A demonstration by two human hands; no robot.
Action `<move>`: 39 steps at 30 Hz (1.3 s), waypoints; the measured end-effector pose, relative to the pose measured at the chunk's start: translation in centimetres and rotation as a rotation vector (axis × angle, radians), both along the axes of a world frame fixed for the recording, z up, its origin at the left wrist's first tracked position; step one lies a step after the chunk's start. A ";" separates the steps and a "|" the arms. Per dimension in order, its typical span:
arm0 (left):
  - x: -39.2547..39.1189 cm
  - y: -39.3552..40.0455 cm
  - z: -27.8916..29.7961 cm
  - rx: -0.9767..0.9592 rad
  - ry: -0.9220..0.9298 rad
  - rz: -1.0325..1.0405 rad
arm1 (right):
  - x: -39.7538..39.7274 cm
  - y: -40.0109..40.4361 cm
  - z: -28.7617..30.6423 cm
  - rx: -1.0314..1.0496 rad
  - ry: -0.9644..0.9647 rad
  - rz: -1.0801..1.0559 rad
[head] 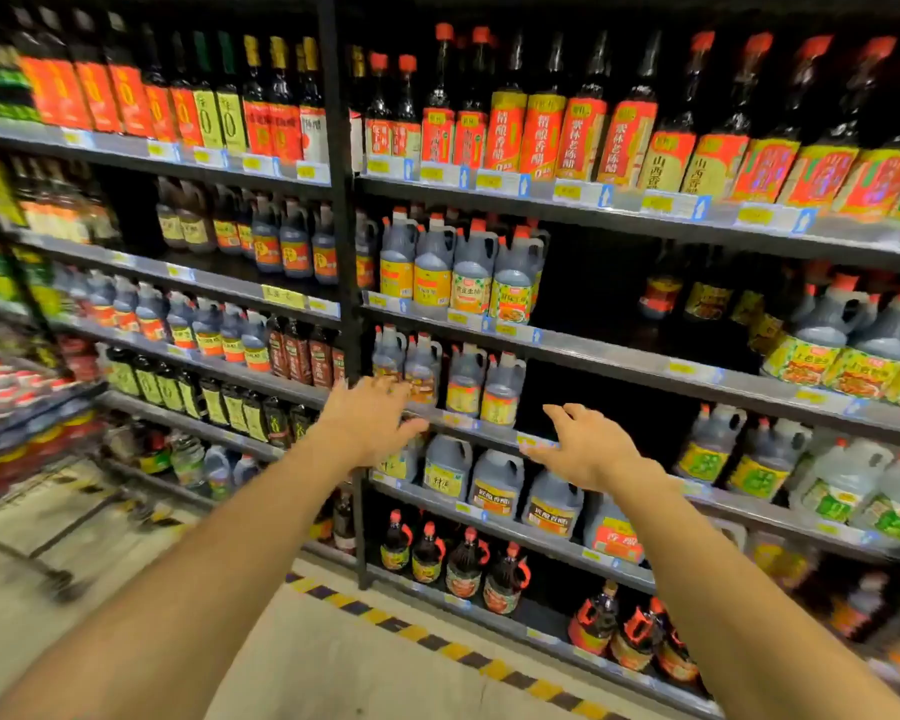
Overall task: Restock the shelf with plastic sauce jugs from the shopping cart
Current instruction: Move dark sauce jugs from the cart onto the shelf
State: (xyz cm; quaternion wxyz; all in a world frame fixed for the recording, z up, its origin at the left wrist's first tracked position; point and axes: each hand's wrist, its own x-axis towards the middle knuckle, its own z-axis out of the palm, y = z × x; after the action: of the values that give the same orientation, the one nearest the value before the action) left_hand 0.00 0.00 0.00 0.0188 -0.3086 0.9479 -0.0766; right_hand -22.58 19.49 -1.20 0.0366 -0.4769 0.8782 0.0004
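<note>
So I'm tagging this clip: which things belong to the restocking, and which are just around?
Job: left hand, right hand, both empty; jugs beside the dark shelf gap; cart.
Around: tall bottles on top shelf; striped floor tape.

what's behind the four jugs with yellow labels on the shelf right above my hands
Behind the four jugs, red caps of at least one more row show. Beside them to the right is a dark gap; its depth is too dark to see. Both the left hand and right hand are empty.
</note>
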 end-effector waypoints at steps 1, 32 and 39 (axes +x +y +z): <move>0.6 -1.2 -0.4 -0.007 -0.019 0.034 | 0.2 -1.8 -0.5 0.002 0.006 0.035; 24.1 -46.9 -10.3 0.124 -0.016 0.915 | 20.0 -69.6 -6.4 0.113 0.049 0.961; 29.3 -53.0 -11.9 0.150 -0.034 1.141 | 27.1 -81.4 -9.1 0.173 -0.003 1.158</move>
State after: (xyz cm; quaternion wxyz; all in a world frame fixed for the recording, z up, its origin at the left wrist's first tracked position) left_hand 29.26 -53.01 -11.88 0.0940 -0.7679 0.6336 0.0083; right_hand 4.54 -61.95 -10.31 0.0702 -0.8745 0.4712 0.0913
